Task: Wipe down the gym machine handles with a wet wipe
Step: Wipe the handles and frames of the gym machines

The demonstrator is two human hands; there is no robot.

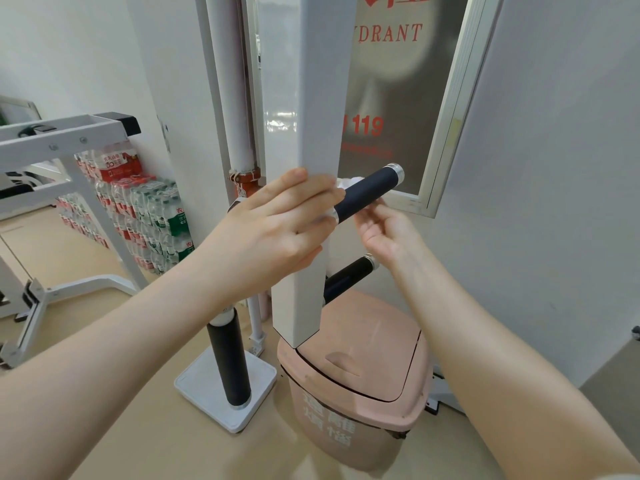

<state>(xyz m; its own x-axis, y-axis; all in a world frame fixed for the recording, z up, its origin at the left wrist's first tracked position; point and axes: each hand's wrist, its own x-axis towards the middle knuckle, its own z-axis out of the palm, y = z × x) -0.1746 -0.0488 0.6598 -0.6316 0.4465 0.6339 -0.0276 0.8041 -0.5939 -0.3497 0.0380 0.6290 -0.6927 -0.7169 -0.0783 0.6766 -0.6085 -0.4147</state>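
A white upright post (311,133) of the gym machine carries black foam handles with silver end caps. My left hand (277,223) is closed around the inner end of the upper handle (369,192), pressing a white wet wipe (347,183) against it; only small bits of the wipe show between my fingers. My right hand (384,233) sits just under that handle, its fingers apart and curled up toward the grip, with nothing in it. A second handle (349,276) sticks out lower on the right. A third handle (231,358) points down to the left.
A pink swing-lid bin (363,382) stands right under the post. Stacked packs of water bottles (149,209) line the wall at left, behind a white machine frame (69,140). A glass hydrant cabinet door (398,98) and a pipe (239,98) are behind the post.
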